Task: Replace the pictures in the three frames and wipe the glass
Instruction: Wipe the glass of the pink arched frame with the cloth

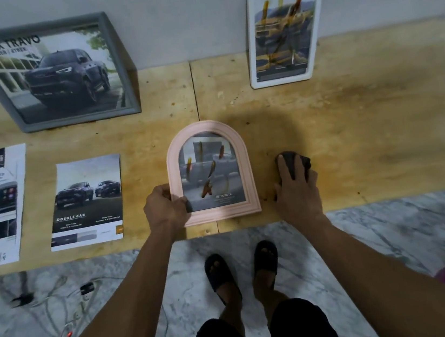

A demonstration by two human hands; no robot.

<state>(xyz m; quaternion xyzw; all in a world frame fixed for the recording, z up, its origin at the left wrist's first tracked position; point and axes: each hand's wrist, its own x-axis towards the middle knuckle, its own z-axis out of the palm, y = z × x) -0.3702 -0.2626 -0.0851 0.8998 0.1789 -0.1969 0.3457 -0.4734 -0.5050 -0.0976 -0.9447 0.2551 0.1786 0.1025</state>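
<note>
Pink arched frame (212,172) lies flat near the plywood table's (351,123) front edge, glass streaked orange-brown. My left hand (165,205) pinches its lower-left corner. My right hand (297,184), just right of the frame, presses a dark cloth (298,162). Risk, I judge: wiping shoves the frame off the edge; streaks smear.

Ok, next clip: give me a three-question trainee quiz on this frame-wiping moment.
1. True or false: the arched pink frame leans against the wall.
2. What is under the right hand? A) dark crumpled cloth B) brochure C) nothing
3. Fill in: the left hand grips the pink frame's lower ___ edge.

Key: 1 false, it lies flat on the plywood tabletop, its glass streaked orange. 2 A. 3 left.
</note>
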